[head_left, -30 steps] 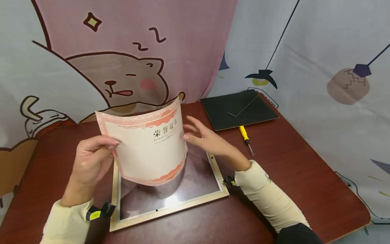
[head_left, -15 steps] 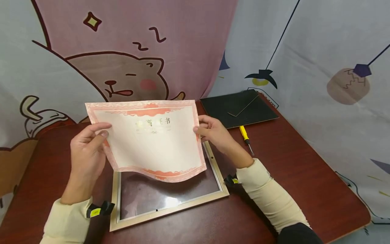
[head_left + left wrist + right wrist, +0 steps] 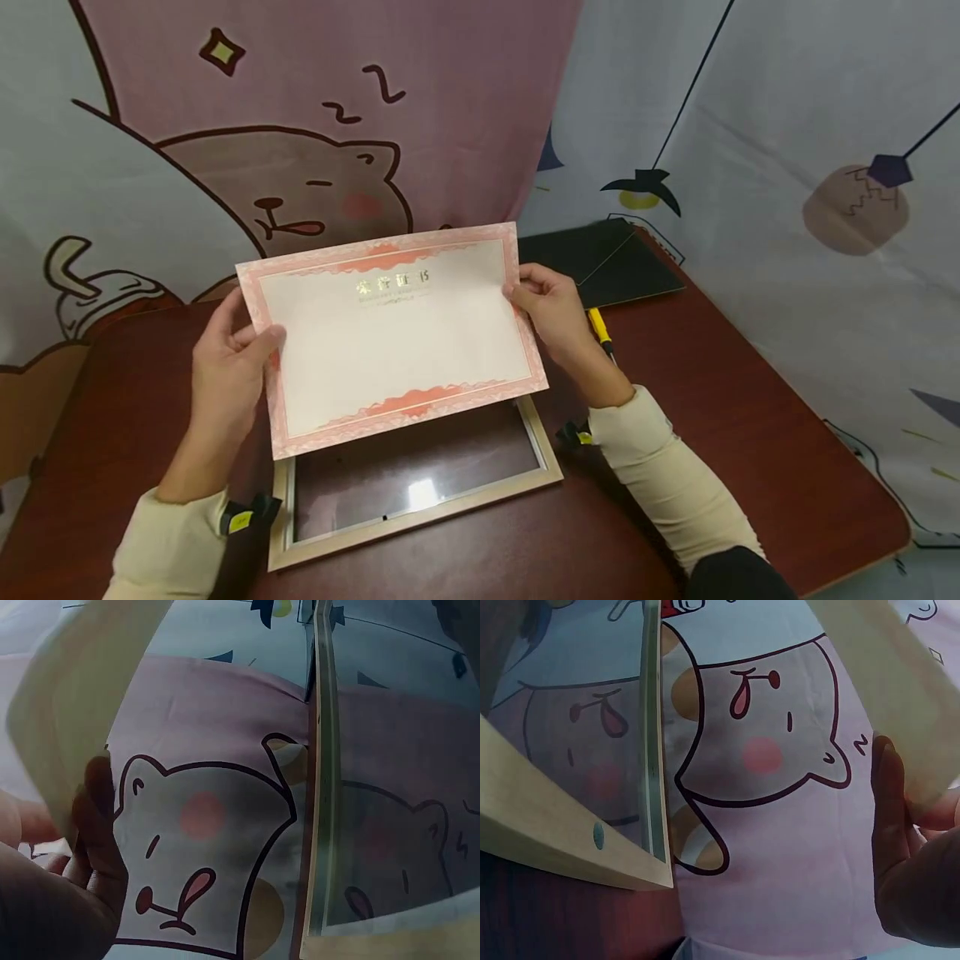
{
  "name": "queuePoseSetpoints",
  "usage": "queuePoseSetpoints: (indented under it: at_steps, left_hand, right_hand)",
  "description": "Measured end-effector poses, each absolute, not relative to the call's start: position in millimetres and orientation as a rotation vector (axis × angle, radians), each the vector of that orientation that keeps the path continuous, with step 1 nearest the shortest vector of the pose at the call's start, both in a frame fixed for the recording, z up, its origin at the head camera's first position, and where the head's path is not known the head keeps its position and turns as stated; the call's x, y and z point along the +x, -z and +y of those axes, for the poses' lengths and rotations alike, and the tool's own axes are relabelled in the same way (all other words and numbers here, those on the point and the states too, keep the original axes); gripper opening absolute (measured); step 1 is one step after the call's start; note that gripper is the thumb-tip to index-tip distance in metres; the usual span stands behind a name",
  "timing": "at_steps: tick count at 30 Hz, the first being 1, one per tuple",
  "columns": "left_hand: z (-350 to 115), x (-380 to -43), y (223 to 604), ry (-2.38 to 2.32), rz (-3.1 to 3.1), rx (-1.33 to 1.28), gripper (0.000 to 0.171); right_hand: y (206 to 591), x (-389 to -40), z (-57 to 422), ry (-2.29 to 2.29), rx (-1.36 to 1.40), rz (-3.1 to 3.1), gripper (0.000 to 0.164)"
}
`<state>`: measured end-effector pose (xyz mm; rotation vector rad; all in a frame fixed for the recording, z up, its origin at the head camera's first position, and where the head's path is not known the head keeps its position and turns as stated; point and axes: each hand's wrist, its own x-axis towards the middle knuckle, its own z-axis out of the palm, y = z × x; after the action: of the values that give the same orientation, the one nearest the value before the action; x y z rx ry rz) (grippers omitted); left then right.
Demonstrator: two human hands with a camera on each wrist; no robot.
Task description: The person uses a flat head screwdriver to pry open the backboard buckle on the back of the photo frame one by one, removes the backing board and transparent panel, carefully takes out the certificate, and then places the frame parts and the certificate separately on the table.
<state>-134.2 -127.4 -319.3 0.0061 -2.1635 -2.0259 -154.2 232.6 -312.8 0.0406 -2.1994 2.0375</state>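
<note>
A certificate (image 3: 405, 342) with a pink patterned border and gold lettering is held up flat and slightly tilted, its right side higher. My left hand (image 3: 228, 367) pinches its left edge, thumb in front and fingers behind. At the right edge my right hand (image 3: 555, 321) pinches it the same way. Below the paper a light wooden picture frame (image 3: 420, 518) lies on the table, with a shiny clear pane inside; its far part is hidden by the certificate. In both wrist views the back of the paper (image 3: 75, 697) shows plain, with fingers (image 3: 889, 802) against it.
Behind my right hand a dark backing board (image 3: 630, 271) lies on the table (image 3: 720, 417), a thin metal rod on it. A yellow-handled screwdriver (image 3: 600, 327) lies beside the board, partly hidden by my hand. A printed curtain (image 3: 465, 108) hangs along the back.
The certificate was curved and held by my left hand alone; my right hand then took its right edge. It has straightened out flat and shifted slightly right, its right side rising.
</note>
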Motion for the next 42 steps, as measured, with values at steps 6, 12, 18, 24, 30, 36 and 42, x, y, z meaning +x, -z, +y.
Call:
queuePoseSetpoints:
  at_steps: [6, 12, 18, 24, 30, 36, 42]
  left_hand:
    - [-130.6, -137.0, 322.8, 1.838, -2.526, -0.118, 0.041]
    - [-132.4, -137.6, 326.0, 1.861, -2.572, -0.247, 0.027]
    - [-134.7, -139.3, 329.8, 1.925, -2.484, -0.199, 0.02]
    - [-135.0, -140.0, 330.0, 2.018, -2.363, -0.13, 0.009]
    - [-135.3, -142.7, 330.0, 2.099, -2.22, 0.082, 0.012]
    - [-139.1, -147.3, 334.9, 2.163, -2.148, 0.225, 0.014]
    - [-142.6, -156.1, 338.6, 2.172, -2.052, 0.355, 0.006]
  right_hand:
    - [313.6, -157.4, 240.3, -2.044, -0.088, -2.093, 0.022]
    - [312.1, -158.1, 244.9, -2.085, -0.08, -2.006, 0.024]
    - [311.7, -157.7, 243.8, -2.061, -0.057, -2.081, 0.025]
    - [311.1, -157.1, 244.6, -2.058, -0.098, -2.129, 0.031]
    - [310.4, -157.6, 246.3, -2.03, -0.076, -2.245, 0.036]
    - [320.1, -156.9, 243.1, -1.268, 0.247, -3.086, 0.044]
    - [332.6, -155.4, 230.8, -0.825, 0.434, -3.306, 0.07]
